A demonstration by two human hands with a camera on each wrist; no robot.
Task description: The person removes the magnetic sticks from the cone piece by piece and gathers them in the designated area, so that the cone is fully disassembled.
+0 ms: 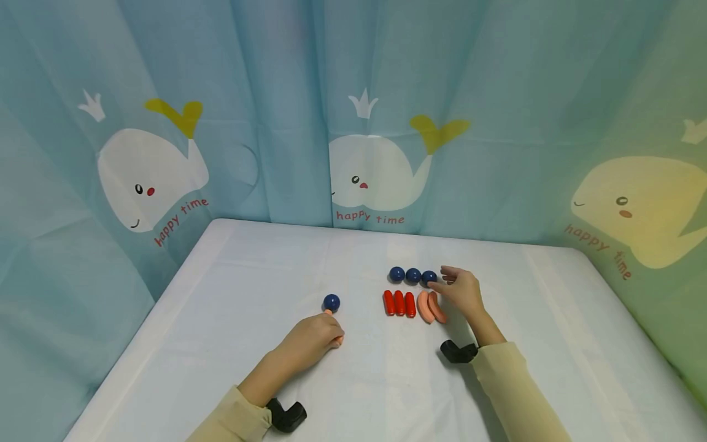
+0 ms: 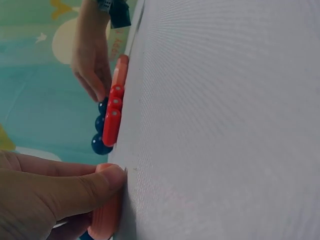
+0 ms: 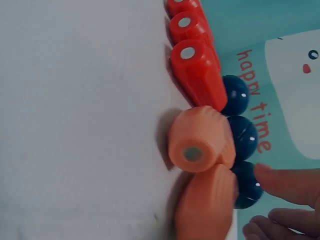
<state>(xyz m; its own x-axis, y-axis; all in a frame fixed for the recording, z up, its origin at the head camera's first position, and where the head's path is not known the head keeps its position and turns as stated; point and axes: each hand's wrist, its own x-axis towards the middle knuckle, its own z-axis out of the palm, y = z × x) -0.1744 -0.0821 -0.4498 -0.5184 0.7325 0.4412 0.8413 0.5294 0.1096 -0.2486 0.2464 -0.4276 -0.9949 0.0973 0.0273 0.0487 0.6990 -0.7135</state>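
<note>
My left hand [image 1: 315, 339] pinches a curved orange rod [image 2: 106, 220] between thumb and fingers, low over the table. A blue ball [image 1: 331, 302] sits at the rod's far end, seemingly touching it. My right hand [image 1: 464, 294] is at the right end of a row of blue balls, its thumb at the end ball [image 1: 429, 278] and the other fingers spread apart from it. Whether the thumb touches that ball is unclear. In front of the row lie several rods: three straight red rods [image 1: 399, 303] side by side, then two curved orange rods [image 1: 425, 307] with metal-looking end discs.
A white cloth covers the table [image 1: 221, 294]. Behind it hangs a blue-green curtain [image 1: 287, 123] printed with whales. Black wrist devices sit at the left cuff [image 1: 287, 417] and right cuff [image 1: 458, 352].
</note>
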